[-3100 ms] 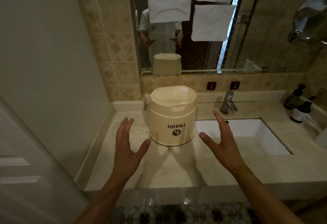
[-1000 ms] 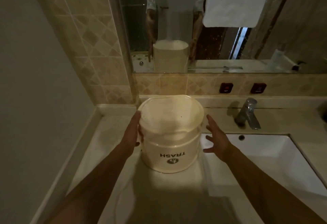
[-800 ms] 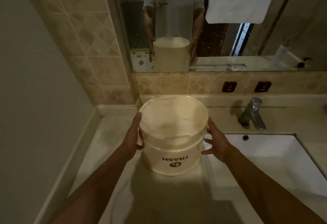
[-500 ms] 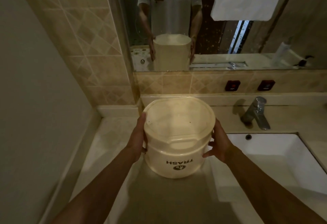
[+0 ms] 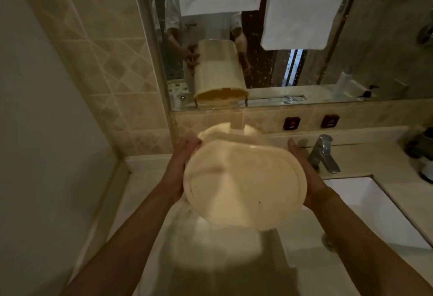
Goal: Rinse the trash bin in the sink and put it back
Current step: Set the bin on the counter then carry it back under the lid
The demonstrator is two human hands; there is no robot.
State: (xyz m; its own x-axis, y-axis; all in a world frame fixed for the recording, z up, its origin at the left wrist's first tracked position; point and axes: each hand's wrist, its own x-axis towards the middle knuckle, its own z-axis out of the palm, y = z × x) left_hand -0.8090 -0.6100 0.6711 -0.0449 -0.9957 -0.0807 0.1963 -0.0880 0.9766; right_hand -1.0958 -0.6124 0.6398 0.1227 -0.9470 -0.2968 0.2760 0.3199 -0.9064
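The cream plastic trash bin [image 5: 243,185] is lifted off the counter and tipped, so its flat underside faces me and its open mouth points toward the mirror. My left hand [image 5: 185,167] presses on its left side. On the bin's right side my right hand [image 5: 304,178] grips it. The white rectangular sink [image 5: 365,206] lies to the right, just below my right wrist. In the mirror [image 5: 304,73] the bin's reflection shows its open end facing down.
A chrome faucet [image 5: 324,155] stands behind the sink. Two small dark wall switches [image 5: 291,123] sit above it. Dark bottles [image 5: 421,148] stand at the far right of the marble counter [image 5: 145,192]. A tiled wall closes the left side. White cloths cover parts of the mirror.
Both hands closed on the upside-down bin, lifted it off the counter and tipped it, so its bottom now faces me.
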